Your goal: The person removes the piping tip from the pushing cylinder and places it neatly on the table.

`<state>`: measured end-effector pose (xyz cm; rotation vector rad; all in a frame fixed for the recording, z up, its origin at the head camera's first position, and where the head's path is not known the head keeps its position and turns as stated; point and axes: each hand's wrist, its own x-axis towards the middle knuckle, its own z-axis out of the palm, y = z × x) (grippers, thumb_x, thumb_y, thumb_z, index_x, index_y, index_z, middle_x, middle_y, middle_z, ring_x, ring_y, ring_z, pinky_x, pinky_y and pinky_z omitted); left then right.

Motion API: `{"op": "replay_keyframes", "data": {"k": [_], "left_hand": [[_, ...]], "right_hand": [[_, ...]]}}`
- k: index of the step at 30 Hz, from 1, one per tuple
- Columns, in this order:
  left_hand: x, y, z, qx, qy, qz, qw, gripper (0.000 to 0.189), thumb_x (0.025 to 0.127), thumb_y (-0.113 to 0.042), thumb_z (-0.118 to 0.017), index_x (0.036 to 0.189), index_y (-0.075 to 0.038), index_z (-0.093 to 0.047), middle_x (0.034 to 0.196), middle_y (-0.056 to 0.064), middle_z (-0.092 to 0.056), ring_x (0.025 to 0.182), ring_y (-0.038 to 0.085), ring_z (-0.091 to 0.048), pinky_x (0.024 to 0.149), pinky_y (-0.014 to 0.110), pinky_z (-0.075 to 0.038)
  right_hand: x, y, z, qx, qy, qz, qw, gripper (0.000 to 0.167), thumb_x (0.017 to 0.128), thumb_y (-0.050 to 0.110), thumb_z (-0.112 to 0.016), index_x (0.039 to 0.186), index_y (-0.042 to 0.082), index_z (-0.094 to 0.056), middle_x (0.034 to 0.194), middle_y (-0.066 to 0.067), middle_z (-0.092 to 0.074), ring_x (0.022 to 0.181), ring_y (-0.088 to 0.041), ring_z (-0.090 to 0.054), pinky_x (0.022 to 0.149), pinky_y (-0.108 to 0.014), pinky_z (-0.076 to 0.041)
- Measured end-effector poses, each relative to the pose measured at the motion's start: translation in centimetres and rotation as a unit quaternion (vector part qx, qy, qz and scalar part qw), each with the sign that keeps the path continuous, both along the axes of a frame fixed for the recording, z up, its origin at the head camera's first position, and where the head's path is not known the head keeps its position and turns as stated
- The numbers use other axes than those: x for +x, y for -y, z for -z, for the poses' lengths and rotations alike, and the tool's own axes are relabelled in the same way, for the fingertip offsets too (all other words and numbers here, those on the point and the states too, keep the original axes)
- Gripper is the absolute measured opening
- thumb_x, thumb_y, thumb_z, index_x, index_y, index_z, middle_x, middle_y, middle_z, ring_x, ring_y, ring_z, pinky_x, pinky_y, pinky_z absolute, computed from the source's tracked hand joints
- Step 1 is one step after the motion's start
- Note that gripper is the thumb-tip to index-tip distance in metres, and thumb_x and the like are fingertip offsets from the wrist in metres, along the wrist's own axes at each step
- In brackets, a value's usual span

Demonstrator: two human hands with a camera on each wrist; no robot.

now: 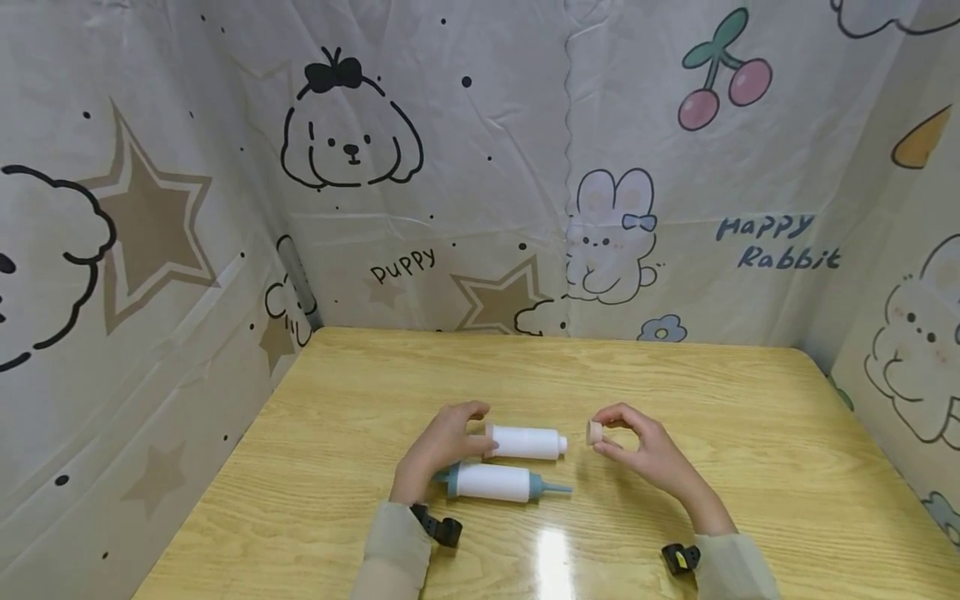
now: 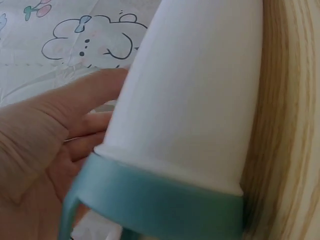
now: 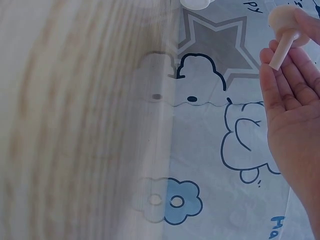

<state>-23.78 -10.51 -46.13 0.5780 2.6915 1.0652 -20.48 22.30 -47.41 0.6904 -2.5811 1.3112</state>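
Two white cylindrical bottles lie on their sides, nozzle ends to the right. The farther white bottle (image 1: 525,442) has a beige base end and a bare narrow neck. My left hand (image 1: 442,437) grips it around the beige end, thumb on the near side. Closer to me lies the second white bottle (image 1: 492,482), with teal end pieces and a thin teal nozzle; it hides part of my left fingers in the left wrist view. Just right of the bare neck, my right hand (image 1: 641,446) pinches a beige nozzle cap (image 3: 283,49) with a thin spout between thumb and fingers.
A wood-grain table (image 1: 360,367) carries the bottles. Printed cloth (image 1: 480,167) with cartoon animals and stars hangs behind it and at both sides. Each wrist wears a small black camera; a patch of light reflects off the near table surface.
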Motion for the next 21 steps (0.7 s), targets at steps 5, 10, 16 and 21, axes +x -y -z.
{"op": "replay_keyframes", "data": {"k": [5,10,16,21], "left_hand": [[0.2,-0.5,-0.2,0.033,-0.084,-0.007,0.9959,0.061,0.088,-0.028,-0.074,0.141,-0.008,-0.051,0.140,0.012,-0.057,0.131,0.031,-0.054,0.105,0.047,-0.049],[0.3,-1.5,-0.4,0.075,-0.183,0.018,0.9800,0.056,0.084,-0.022,-0.078,0.134,-0.008,-0.057,0.133,0.011,-0.063,0.124,0.028,-0.060,0.100,0.044,-0.053],[0.8,-2.8,-0.4,0.103,-0.258,0.057,0.9588,0.051,0.079,-0.019,-0.081,0.125,-0.006,-0.063,0.122,0.009,-0.069,0.113,0.024,-0.066,0.093,0.036,-0.058],[1.1,-3.9,-0.1,0.113,-0.279,0.088,0.9494,0.048,0.079,-0.019,-0.081,0.122,-0.006,-0.065,0.118,0.008,-0.071,0.109,0.021,-0.068,0.093,0.031,-0.058]], "right_hand": [[0.0,0.1,0.0,0.003,-0.001,0.006,1.0000,0.025,0.090,0.018,-0.072,0.113,0.018,-0.063,0.110,0.002,-0.068,0.102,0.001,-0.058,0.095,-0.037,-0.054],[-0.2,0.2,0.1,0.003,0.001,0.007,1.0000,0.023,0.090,0.017,-0.071,0.112,0.016,-0.064,0.106,0.002,-0.069,0.100,-0.002,-0.060,0.092,-0.040,-0.055],[-0.3,0.7,0.1,-0.012,0.013,-0.008,0.9998,0.019,0.091,0.016,-0.070,0.109,0.014,-0.064,0.104,0.000,-0.069,0.098,-0.001,-0.060,0.090,-0.044,-0.056],[-0.2,1.4,0.0,-0.027,0.017,-0.026,0.9992,0.016,0.091,0.015,-0.069,0.106,0.013,-0.065,0.104,-0.001,-0.069,0.095,0.002,-0.060,0.088,-0.042,-0.056]]}}
